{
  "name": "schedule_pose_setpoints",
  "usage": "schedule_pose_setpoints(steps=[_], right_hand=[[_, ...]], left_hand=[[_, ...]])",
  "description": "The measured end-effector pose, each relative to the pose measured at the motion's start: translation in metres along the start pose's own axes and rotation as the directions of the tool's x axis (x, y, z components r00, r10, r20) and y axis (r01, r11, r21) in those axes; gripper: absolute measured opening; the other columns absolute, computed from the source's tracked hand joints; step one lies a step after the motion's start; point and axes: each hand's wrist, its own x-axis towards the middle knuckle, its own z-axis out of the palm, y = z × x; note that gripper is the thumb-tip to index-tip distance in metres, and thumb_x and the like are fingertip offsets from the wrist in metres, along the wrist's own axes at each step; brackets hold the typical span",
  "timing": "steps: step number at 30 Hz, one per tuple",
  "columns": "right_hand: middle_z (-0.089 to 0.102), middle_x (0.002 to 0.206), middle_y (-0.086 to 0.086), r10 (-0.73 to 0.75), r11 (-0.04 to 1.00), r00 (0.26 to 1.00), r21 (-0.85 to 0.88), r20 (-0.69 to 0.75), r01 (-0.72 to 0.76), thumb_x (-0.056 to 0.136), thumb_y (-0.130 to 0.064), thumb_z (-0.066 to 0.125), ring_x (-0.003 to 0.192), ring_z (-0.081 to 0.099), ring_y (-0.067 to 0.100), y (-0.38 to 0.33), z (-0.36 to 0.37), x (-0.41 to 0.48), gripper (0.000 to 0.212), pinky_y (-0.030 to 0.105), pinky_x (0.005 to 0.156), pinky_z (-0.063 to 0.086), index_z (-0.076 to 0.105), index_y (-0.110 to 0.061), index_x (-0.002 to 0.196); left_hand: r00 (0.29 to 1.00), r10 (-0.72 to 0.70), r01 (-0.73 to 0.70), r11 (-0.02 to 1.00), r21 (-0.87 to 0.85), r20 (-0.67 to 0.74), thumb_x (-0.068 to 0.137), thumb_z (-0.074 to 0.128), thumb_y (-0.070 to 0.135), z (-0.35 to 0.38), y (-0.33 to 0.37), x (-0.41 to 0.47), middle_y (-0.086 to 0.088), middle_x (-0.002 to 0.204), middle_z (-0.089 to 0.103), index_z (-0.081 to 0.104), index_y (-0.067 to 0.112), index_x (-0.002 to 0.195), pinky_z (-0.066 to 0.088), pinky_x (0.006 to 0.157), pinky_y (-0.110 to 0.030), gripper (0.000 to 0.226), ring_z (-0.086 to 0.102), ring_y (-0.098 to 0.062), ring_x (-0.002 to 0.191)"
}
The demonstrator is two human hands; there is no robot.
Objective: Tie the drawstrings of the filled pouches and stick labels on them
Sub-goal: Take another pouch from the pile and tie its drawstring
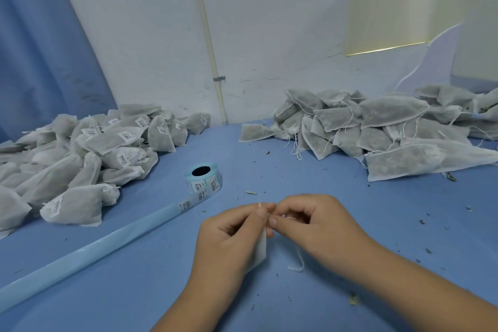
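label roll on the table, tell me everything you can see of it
The label roll is a spool of light blue backing paper with a dark hollow core, lying flat with the core facing up on the blue table. White barcode labels show round its side. Its tail is unwound toward the near left edge, mostly stripped bare, with a label or two left close to the roll.
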Motion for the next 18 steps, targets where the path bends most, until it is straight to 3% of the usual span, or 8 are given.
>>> schedule_pose_setpoints(steps=[2,6,11,14,18], right_hand=[[0.059,0.063,0.002,-0.068,0.995,0.997,-0.078,-0.023,0.066,0.084,-0.02,0.071,0.057,0.047,0.005,-0.002,-0.002,0.0,0.012,0.022,0.057,0.038,0.071,-0.027,0.075],[0.059,0.066,-0.004,-0.19,0.969,0.981,-0.166,-0.036,0.181,0.081,-0.017,0.069,0.059,0.051,0.005,-0.007,-0.009,-0.001,0.01,0.011,0.057,0.035,0.072,-0.023,0.074],[0.054,0.06,-0.004,-0.254,0.949,0.966,-0.204,-0.045,0.241,0.078,-0.012,0.067,0.056,0.048,0.003,-0.014,-0.015,-0.002,0.011,0.009,0.056,0.033,0.071,-0.019,0.07],[0.055,0.061,-0.017,-0.258,0.949,0.966,-0.199,-0.035,0.246,0.078,-0.003,0.069,0.059,0.05,0.002,-0.015,-0.016,-0.002,0.018,0.009,0.058,0.034,0.071,-0.018,0.07],[0.055,0.063,-0.017,-0.256,0.954,0.966,-0.166,-0.021,0.249,0.077,-0.011,0.067,0.058,0.05,0.003,-0.017,-0.014,-0.004,0.011,0.01,0.058,0.034,0.071,-0.019,0.071]], left_hand=[[0.999,0.005,-0.003,0.999,0.042,-0.049,0.082,0.072,0.04,0.002,-0.001,0.0,0.006,0.062,0.066,0.079,0.035,0.081,0.04,0.056,-0.023,0.009,0.052,-0.006,0.052],[0.995,0.065,-0.048,0.976,0.214,-0.073,0.091,0.067,0.029,-0.001,-0.003,0.001,0.014,0.053,0.06,0.075,0.039,0.08,0.036,0.05,-0.009,0.017,0.048,0.0,0.046],[0.976,0.208,-0.211,0.849,0.484,0.061,0.083,0.057,0.036,-0.004,0.0,-0.001,0.023,0.056,0.057,0.068,0.034,0.07,0.034,0.054,-0.008,0.017,0.052,0.002,0.055],[0.963,0.229,-0.271,0.811,0.519,0.145,0.079,0.056,0.046,-0.003,0.0,-0.003,0.021,0.055,0.054,0.062,0.031,0.065,0.031,0.053,-0.01,0.022,0.049,-0.001,0.054],[0.961,0.212,-0.272,0.834,0.479,0.177,0.075,0.052,0.053,-0.003,0.002,-0.004,0.016,0.05,0.048,0.055,0.033,0.065,0.03,0.048,-0.013,0.022,0.042,-0.004,0.047]])
